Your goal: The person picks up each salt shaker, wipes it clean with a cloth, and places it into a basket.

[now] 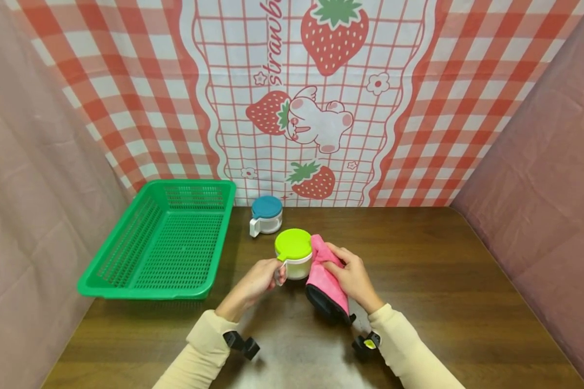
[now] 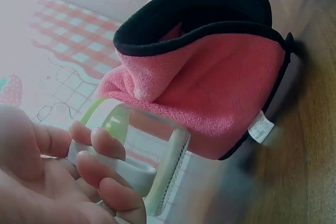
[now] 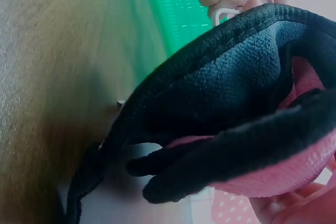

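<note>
In the head view my left hand [image 1: 261, 278] grips the white handle of a clear jar with a lime green lid [image 1: 293, 244]. Fingers wrap that handle in the left wrist view, where the glass jar [image 2: 144, 140] shows its ridged base. My right hand [image 1: 350, 273] pinches a pink cloth [image 1: 327, 281] with black edging and presses it against the jar's right side. The cloth hangs in a fold, its dark lining [image 3: 226, 87] facing the right wrist camera. A small white tag [image 2: 260, 127] sticks out from its edge.
Behind the green-lidded jar stands a similar jar with a blue lid [image 1: 266, 208], its handle toward the front left. A green plastic basket [image 1: 219, 237] sits at the left of the wooden table [image 1: 448, 292]. A checked strawberry curtain [image 1: 399, 140] hangs along the back.
</note>
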### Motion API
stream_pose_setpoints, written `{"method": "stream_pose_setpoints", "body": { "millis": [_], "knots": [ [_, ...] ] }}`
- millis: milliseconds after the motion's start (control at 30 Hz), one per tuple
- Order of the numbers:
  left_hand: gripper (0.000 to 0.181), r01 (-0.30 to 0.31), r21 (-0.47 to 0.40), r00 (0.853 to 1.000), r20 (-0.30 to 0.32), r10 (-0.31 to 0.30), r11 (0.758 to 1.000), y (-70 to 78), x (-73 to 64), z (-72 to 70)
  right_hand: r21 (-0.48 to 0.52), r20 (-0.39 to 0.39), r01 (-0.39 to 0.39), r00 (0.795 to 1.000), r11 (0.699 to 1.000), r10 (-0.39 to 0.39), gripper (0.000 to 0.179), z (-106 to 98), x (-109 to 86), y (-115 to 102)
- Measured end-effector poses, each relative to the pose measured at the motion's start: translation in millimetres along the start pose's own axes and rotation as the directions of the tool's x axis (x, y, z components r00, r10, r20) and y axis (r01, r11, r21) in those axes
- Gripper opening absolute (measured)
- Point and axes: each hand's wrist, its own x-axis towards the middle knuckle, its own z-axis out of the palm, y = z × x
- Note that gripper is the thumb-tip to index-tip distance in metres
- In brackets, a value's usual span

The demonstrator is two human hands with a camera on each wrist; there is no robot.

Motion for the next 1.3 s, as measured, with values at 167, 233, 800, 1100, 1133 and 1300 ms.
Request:
{"method": "stream_pose_setpoints", "body": {
  "millis": [167,233,800,1100,1133,1300],
  "knots": [
    [0.025,0.008,0.004,1.000,0.007,-0.008,1.000,1.5,-0.8,-1.3,0.019,0.013,-0.017,1.000,1.000,0.017,0.041,-1,0.8,1],
    [0.024,0.004,0.006,1.000,0.018,-0.004,1.000,1.7,-0.9,-2.2,0.031,0.021,-0.021,1.000,0.999,0.021,0.041,-2,1.1,1],
    [0.022,-0.055,0.064,0.988,0.144,0.046,0.996,3.7,-6.3,-16.4,0.088,0.154,-0.093,0.985,0.992,0.079,0.047,-11,3.4,-2],
    [0.024,-0.077,0.069,0.979,0.196,0.062,0.995,7.6,-10.7,-20.0,0.183,0.276,-0.155,0.956,0.971,0.101,0.053,-15,5.0,1],
    [0.024,-0.075,0.062,0.977,0.206,0.060,0.995,7.9,-11.2,-20.0,0.194,0.291,-0.164,0.951,0.967,0.103,0.053,-15,5.1,2],
    [0.025,-0.068,0.040,0.970,0.237,0.057,0.997,11.0,-14.1,-19.2,0.269,0.366,-0.228,0.923,0.936,0.120,0.055,-17,5.1,5]
  ]
}}
